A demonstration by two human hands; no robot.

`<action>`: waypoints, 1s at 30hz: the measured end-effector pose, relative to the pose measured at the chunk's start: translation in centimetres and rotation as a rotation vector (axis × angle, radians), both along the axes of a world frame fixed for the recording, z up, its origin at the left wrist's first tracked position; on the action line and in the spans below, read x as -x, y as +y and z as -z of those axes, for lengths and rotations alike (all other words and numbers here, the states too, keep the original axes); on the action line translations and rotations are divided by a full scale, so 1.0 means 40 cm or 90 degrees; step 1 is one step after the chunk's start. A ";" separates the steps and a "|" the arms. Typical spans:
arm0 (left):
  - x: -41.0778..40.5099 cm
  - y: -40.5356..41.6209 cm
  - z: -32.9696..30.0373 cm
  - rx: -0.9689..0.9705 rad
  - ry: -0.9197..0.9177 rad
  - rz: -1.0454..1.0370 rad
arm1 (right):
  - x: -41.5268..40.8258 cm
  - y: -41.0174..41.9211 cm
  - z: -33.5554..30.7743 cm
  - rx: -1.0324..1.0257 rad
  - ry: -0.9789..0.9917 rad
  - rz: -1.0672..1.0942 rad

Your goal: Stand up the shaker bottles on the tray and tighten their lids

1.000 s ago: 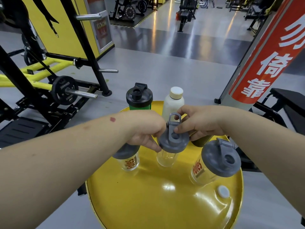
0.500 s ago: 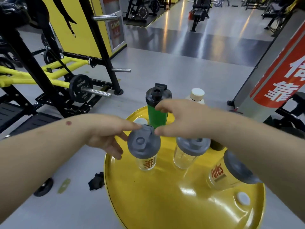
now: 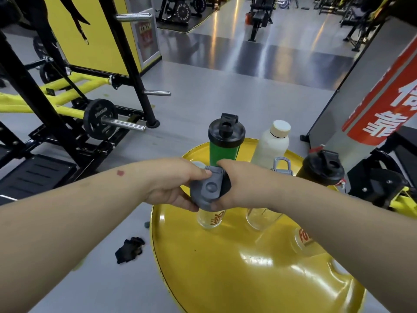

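A round yellow tray [image 3: 225, 274] holds several shaker bottles. A clear bottle with orange lettering [image 3: 212, 219] stands upright near the tray's left rim, and both hands grip its grey lid [image 3: 208, 189]: my left hand [image 3: 173, 184] from the left, my right hand [image 3: 239, 184] from the right. Behind my right forearm stands a second clear bottle [image 3: 262, 216], only its grey lid loop showing above the arm. A third clear lettered bottle [image 3: 303, 239] lies mostly hidden under that arm. A green bottle with black lid [image 3: 224, 143], a white bottle [image 3: 270, 143] and a dark bottle [image 3: 321, 169] stand at the back.
A black and yellow weight rack with a plate [image 3: 99, 118] stands to the left. A black scrap [image 3: 129, 249] lies on the grey floor beside the tray. A grey pillar with a red sign [image 3: 381, 102] and a bench rise at the right.
Both hands have closed onto the grey lid of the left lettered bottle; before, they were just reaching it. The view shifted left, bringing the dark bottle into sight.
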State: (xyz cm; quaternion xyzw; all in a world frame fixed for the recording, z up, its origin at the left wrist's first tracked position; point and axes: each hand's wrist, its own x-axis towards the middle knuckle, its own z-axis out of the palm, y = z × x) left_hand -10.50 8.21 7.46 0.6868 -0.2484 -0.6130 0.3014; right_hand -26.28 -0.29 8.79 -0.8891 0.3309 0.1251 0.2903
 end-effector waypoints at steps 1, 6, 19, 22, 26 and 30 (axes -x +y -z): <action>0.001 -0.001 -0.003 -0.006 -0.029 0.014 | 0.007 -0.003 -0.006 -0.003 0.000 0.003; 0.061 -0.019 -0.095 0.141 -0.551 0.143 | 0.116 -0.090 -0.114 0.168 -0.125 0.123; 0.303 -0.177 -0.015 0.189 -0.349 0.308 | 0.284 -0.224 -0.012 0.043 -0.139 0.198; 0.290 -0.180 -0.005 0.216 -0.405 0.325 | 0.290 -0.224 -0.018 0.026 -0.135 0.186; 0.274 -0.188 0.012 0.209 -0.440 0.334 | 0.293 -0.214 -0.024 0.104 -0.116 0.159; 0.274 -0.195 0.017 0.206 -0.439 0.359 | 0.283 -0.187 -0.028 0.035 -0.009 0.064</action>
